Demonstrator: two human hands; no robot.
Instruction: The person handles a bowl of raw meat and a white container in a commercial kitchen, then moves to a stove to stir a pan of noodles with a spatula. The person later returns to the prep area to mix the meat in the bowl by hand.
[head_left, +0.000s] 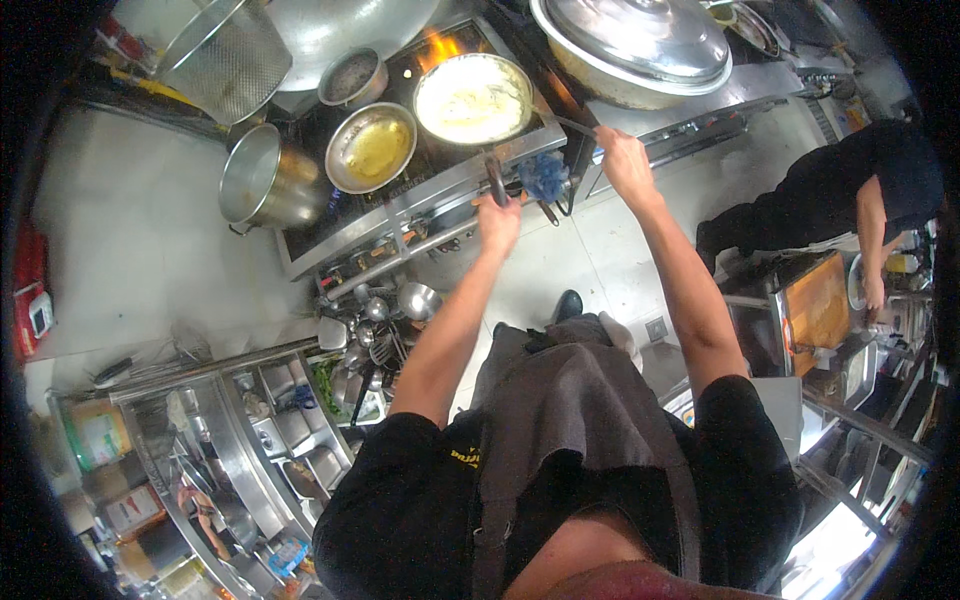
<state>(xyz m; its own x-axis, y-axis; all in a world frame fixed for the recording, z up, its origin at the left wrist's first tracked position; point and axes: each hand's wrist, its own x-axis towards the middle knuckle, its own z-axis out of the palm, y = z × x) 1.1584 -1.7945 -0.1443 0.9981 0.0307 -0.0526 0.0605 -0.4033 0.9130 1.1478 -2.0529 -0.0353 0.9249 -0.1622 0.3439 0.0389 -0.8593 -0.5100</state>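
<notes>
My left hand (500, 223) grips the dark handle of a frying pan (472, 99) that sits over an orange flame on the stove. Pale, creamy food spreads across the pan, washed out by glare. The thin metal handle of a utensil (574, 122) is in my right hand (627, 161); its far end reaches the pan's right side, where its shape cannot be told. Left of the frying pan, a smaller pan (371, 148) contains yellow liquid, and a small metal pot (353, 77) stands behind it.
A large lidded pot (637, 45) stands behind on the right. At the left are a tall steel pot (259, 180) and a mesh strainer basket (232, 64). Ladles and skimmers (379, 330) lie below the stove's front rail. Another person (817, 191) works at the far right, near a wooden board (819, 311).
</notes>
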